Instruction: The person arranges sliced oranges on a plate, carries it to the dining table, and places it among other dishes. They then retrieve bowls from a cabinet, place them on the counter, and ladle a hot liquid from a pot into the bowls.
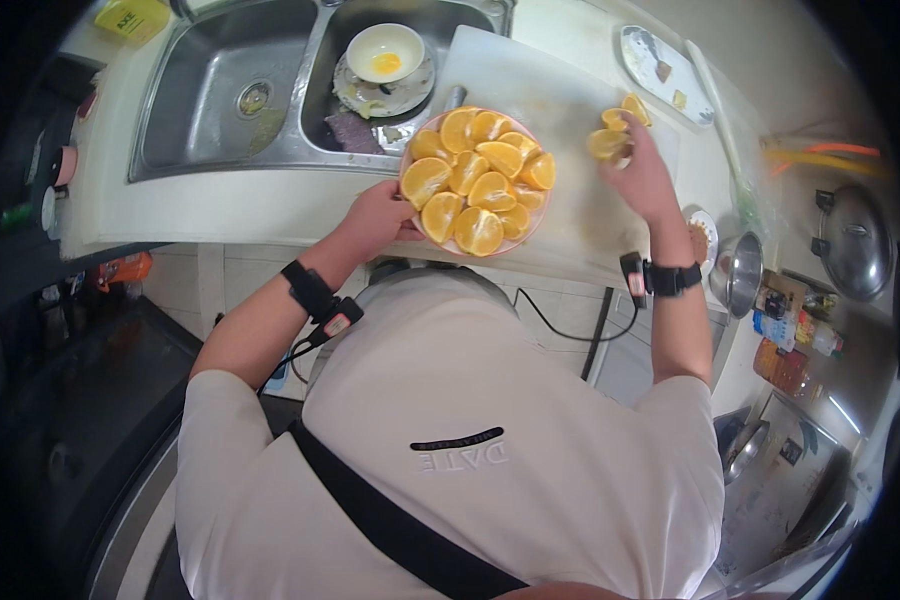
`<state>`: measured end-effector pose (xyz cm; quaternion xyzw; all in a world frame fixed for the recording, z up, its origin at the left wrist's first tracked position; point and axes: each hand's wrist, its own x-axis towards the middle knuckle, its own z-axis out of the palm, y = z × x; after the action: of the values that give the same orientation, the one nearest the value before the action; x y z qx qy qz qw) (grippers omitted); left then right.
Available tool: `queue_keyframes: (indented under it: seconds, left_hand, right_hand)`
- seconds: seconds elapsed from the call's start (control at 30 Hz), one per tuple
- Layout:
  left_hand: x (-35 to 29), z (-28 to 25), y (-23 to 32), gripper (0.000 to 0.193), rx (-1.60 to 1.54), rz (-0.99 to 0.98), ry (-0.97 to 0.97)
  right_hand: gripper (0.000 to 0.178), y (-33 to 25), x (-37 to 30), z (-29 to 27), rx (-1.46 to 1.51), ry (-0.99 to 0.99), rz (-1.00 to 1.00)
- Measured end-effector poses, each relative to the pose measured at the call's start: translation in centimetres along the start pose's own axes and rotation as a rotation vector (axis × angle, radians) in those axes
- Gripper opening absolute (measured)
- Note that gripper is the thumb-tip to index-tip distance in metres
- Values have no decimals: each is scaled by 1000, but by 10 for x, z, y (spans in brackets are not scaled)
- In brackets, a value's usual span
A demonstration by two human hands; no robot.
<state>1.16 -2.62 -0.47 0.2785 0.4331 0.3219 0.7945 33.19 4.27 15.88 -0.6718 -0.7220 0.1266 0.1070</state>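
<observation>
- Seemingly mid-plating: left hand has fingers clamped on the plate.
- Right hand, fingertips partly hidden, seems pinched on an orange wedge.
- Next likely calls for gentle placing.

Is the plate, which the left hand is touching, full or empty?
Full: orange wedges cover most of the plate, crowded close together, leaving mainly its pinkish rim visible.

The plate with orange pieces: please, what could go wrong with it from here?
The plate is crowded with orange pieces, and only the left hand grips its rim, so it might tip and spill some.
The right sink basin, with used dishes inside, is close beside it; a piece could drop there.
The right hand holds more orange; adding it might push others off.
</observation>
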Motion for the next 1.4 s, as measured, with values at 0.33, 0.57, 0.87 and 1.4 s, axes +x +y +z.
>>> queue_keyframes:
  seconds: [0.33,0.57,0.87,1.4]
  left_hand:
    - [7,-8,1,33,-12,-12,-142]
    - [3,-7,7,42,35,-48,-36]
    - [7,-6,-3,37,42,25,-11]
    - [4,-29,2,40,35,10,-72]
  right_hand:
    - [76,-120,-27,84,-334,-363,-633]
    - [76,-18,48,9,9,-47,-50]
    - [67,81,98,27,-795,-129,107]
    - [71,-157,2,66,-128,-357,-419]
